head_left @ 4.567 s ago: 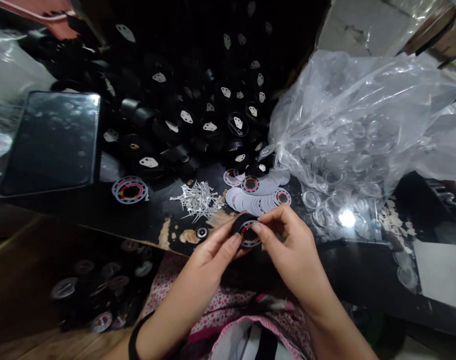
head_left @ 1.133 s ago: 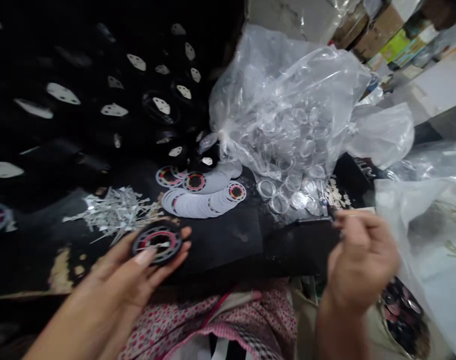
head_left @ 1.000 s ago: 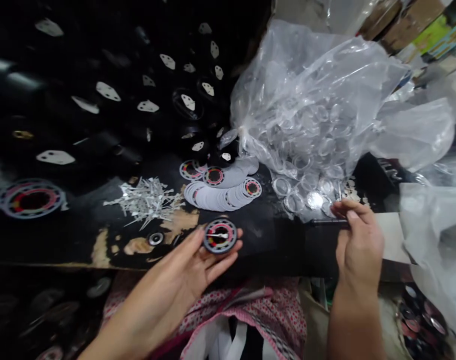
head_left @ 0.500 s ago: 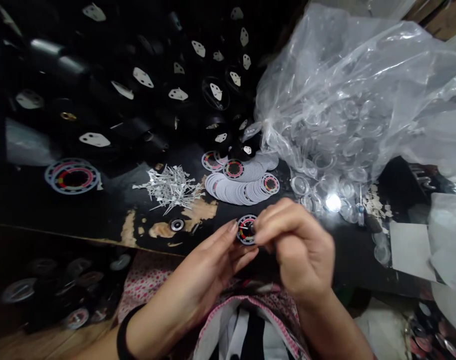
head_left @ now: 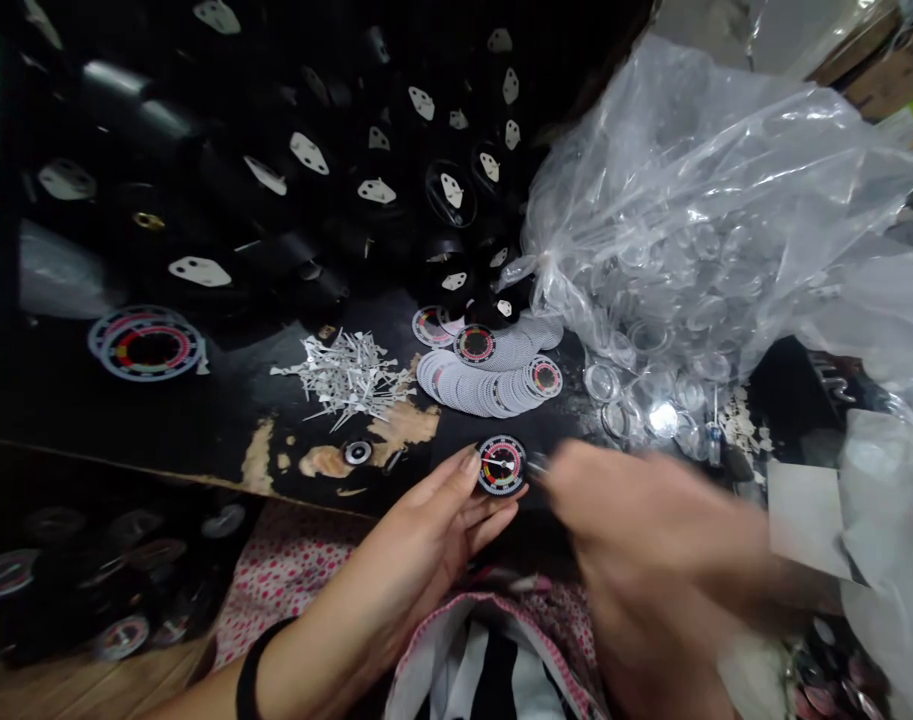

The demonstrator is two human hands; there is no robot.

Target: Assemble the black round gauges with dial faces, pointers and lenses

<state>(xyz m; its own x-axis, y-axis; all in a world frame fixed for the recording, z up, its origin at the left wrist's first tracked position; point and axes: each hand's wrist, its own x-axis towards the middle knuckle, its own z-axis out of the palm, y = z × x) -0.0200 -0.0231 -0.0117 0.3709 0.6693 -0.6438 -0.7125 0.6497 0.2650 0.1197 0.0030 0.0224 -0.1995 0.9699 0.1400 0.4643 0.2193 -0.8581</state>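
Note:
My left hand (head_left: 433,515) is closed on a small round gauge (head_left: 501,465), thumb on its near left rim and fingers beneath. The gauge has a black dial with a coloured scale and a white needle pointing left. My right hand (head_left: 636,530), smeared by motion, is just right of the gauge and apart from it. Its fingers look closed, and a thin greyish streak sticks out of them toward the gauge; its kind is too blurred to tell. Beyond the hands, printed dial plates (head_left: 493,385) lie in overlapping rows. White needles (head_left: 355,375) are heaped to their left.
Many black gauge housings (head_left: 306,230) fill the back left. A clear plastic bag (head_left: 696,200) of transparent round covers spreads over the right. Larger dials (head_left: 152,345) lie far left. A small round part (head_left: 358,453) sits near the worn front edge; a white card (head_left: 808,515) lies right.
My right hand has drawn back from the gauge to the right, uncovering its dial and needle. My left hand still holds the gauge in nearly the same place. The view has shifted slightly.

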